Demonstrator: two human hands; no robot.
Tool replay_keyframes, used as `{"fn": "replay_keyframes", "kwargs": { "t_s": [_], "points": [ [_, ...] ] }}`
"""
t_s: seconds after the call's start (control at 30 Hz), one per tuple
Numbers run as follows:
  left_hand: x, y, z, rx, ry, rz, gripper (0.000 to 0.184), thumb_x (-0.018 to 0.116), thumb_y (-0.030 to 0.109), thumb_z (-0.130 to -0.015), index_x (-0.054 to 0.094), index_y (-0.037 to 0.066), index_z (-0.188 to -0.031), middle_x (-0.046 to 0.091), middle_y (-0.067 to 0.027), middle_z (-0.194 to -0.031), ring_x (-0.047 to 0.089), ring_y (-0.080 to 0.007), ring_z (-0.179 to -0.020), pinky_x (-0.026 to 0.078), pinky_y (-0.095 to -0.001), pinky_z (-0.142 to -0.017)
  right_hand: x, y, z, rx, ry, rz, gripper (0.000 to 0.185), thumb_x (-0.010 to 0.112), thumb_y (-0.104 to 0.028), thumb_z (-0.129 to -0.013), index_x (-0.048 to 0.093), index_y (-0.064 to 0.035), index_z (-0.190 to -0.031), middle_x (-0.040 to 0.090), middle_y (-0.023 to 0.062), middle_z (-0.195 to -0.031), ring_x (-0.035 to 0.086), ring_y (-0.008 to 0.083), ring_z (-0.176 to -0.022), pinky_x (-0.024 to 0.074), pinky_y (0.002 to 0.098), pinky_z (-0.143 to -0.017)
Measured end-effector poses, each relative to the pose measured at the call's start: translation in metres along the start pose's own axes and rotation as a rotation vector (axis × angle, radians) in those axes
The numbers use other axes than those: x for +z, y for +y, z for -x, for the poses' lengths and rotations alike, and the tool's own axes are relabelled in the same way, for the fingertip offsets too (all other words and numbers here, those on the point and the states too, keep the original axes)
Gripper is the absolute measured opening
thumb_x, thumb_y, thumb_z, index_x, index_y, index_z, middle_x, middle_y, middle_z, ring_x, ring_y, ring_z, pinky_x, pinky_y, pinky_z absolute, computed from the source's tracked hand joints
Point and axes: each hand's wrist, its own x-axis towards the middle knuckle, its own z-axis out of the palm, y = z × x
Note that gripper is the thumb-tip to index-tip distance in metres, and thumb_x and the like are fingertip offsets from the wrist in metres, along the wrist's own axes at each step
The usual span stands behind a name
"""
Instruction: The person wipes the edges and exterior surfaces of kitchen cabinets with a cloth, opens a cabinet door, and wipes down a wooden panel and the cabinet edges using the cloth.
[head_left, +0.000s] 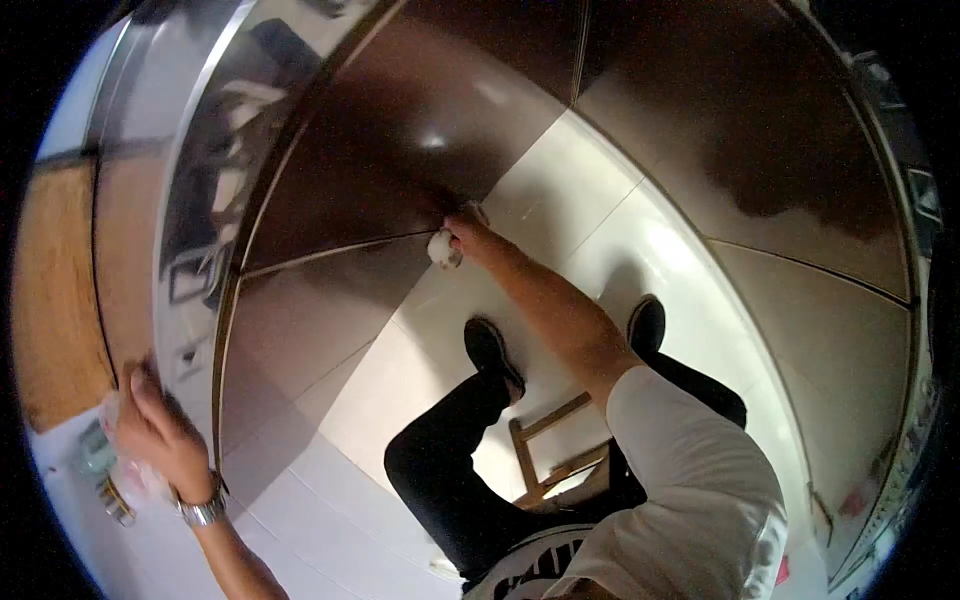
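My right hand (466, 230) reaches down and forward, its fingers closed round a bunched white cloth (444, 250). The cloth lies against the lower part of a glossy dark brown panel (390, 150), close to where it meets the pale floor. To the left, my left hand (165, 435), with a metal watch (205, 512) on its wrist, rests by the edge of a raised surface. Its fingers point upward, partly blurred, and I see nothing gripped in them. Beside it is a blurred clear plastic item (135, 475).
I sit on a low wooden stool (525, 460), feet in dark shoes (487, 345) on the pale tiled floor (400, 370). Another dark panel (740, 120) curves round on the right. At left are a wooden board (60, 290) and several blurred small items.
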Motion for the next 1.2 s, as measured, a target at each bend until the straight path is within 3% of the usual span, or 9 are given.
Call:
{"fn": "replay_keyframes", "kwargs": {
  "t_s": [0.27, 0.33, 0.47, 0.53, 0.6, 0.7, 0.8, 0.93, 1.2],
  "points": [
    [-0.003, 0.023, -0.006, 0.004, -0.044, -0.138, 0.042, 0.041, 0.033, -0.095, 0.065, 0.001, -0.106, 0.065, -0.0236, -0.082, 0.065, -0.0337, -0.072, 0.048, -0.0439, -0.063, 0.059, -0.116, 0.123, -0.857, 0.094, 0.807, 0.026, 0.062, -0.022, -0.079, 0.065, 0.0002, -0.092, 0.065, 0.0211, -0.095, 0.062, 0.0344, -0.09, 0.0486, 0.0422, -0.079],
    [-0.007, 0.029, -0.006, -0.001, -0.062, -0.179, 0.041, 0.042, 0.035, -0.094, 0.066, 0.003, -0.105, 0.065, -0.0232, -0.08, 0.064, -0.0353, -0.072, 0.048, -0.0449, -0.063, 0.087, -0.157, 0.185, -0.959, 0.088, 0.864, 0.016, 0.061, -0.012, -0.081, 0.061, 0.0024, -0.086, 0.064, 0.0149, -0.074, 0.06, 0.0235, -0.066, 0.0471, 0.0383, -0.061],
    [-0.005, 0.032, -0.006, 0.019, -0.015, -0.209, 0.04, 0.042, 0.039, -0.092, 0.068, 0.008, -0.094, 0.064, -0.0194, -0.072, 0.063, -0.037, -0.065, 0.049, -0.0456, -0.059, 0.135, -0.204, 0.26, -1.132, 0.009, 0.819, 0.018, 0.065, -0.015, -0.079, 0.062, 0.0025, -0.081, 0.062, 0.0146, -0.067, 0.058, 0.0242, -0.06, 0.0476, 0.0364, -0.061],
    [0.005, 0.027, -0.005, 0.084, 0.172, -0.194, 0.034, 0.049, 0.034, -0.087, 0.063, 0.009, -0.07, 0.061, -0.0153, -0.06, 0.06, -0.0337, -0.053, 0.048, -0.044, -0.047, 0.15, -0.212, 0.256, -1.564, 0.162, 0.849, 0.018, 0.065, -0.015, -0.081, 0.061, 0.0021, -0.08, 0.058, 0.0135, -0.06, 0.054, 0.018, -0.053, 0.0458, 0.0339, -0.055],
    [0.0, 0.029, -0.002, 0.142, 0.217, -0.124, 0.033, 0.051, 0.033, -0.086, 0.061, 0.009, -0.066, 0.06, -0.0148, -0.056, 0.059, -0.0317, -0.047, 0.048, -0.0413, -0.043, 0.153, -0.204, 0.271, -1.296, 0.04, 0.634, 0.018, 0.064, -0.013, -0.083, 0.058, 0.0013, -0.074, 0.054, 0.0118, -0.056, 0.048, 0.0103, -0.053, 0.0425, 0.0308, -0.049],
    [0.001, 0.029, -0.001, 0.108, 0.177, -0.129, 0.032, 0.052, 0.031, -0.086, 0.059, 0.008, -0.064, 0.059, -0.014, -0.054, 0.058, -0.0305, -0.045, 0.047, -0.0399, -0.041, 0.139, -0.186, 0.243, -1.477, 0.043, 0.703, 0.022, 0.064, -0.011, -0.083, 0.052, 0.0012, -0.068, 0.051, 0.0076, -0.054, 0.043, 0.0068, -0.052, 0.0381, 0.0286, -0.045],
    [0.005, 0.029, -0.003, 0.191, 0.314, -0.019, 0.033, 0.052, 0.029, -0.086, 0.057, 0.009, -0.061, 0.057, -0.0124, -0.051, 0.058, -0.0288, -0.043, 0.047, -0.039, -0.041, 0.124, -0.176, 0.24, -1.205, 0.044, 0.933, 0.015, 0.064, -0.013, -0.084, 0.059, 0.0006, -0.082, 0.061, 0.0148, -0.066, 0.056, 0.0182, -0.055, 0.0446, 0.0312, -0.054],
    [0.008, 0.027, -0.003, 0.228, 0.362, -0.014, 0.035, 0.052, 0.028, -0.086, 0.054, 0.011, -0.055, 0.055, -0.0086, -0.046, 0.055, -0.025, -0.038, 0.044, -0.0351, -0.037, 0.126, -0.181, 0.243, -1.174, -0.086, 0.76, 0.031, 0.067, -0.013, -0.083, 0.046, -0.0007, -0.063, 0.047, -0.001, -0.057, 0.038, 0.0078, -0.054, 0.0334, 0.0271, -0.046],
    [0.013, 0.025, -0.001, 0.265, 0.379, -0.037, 0.034, 0.055, 0.029, -0.084, 0.054, 0.012, -0.054, 0.054, -0.0057, -0.045, 0.054, -0.0196, -0.039, 0.042, -0.0331, -0.036, 0.157, -0.213, 0.267, -1.188, 0.03, 0.434, 0.013, 0.057, -0.006, -0.086, 0.06, 0.0036, -0.095, 0.048, -0.0034, -0.066, 0.039, 0.0056, -0.057, 0.0322, 0.0232, -0.05]
  ]
}}
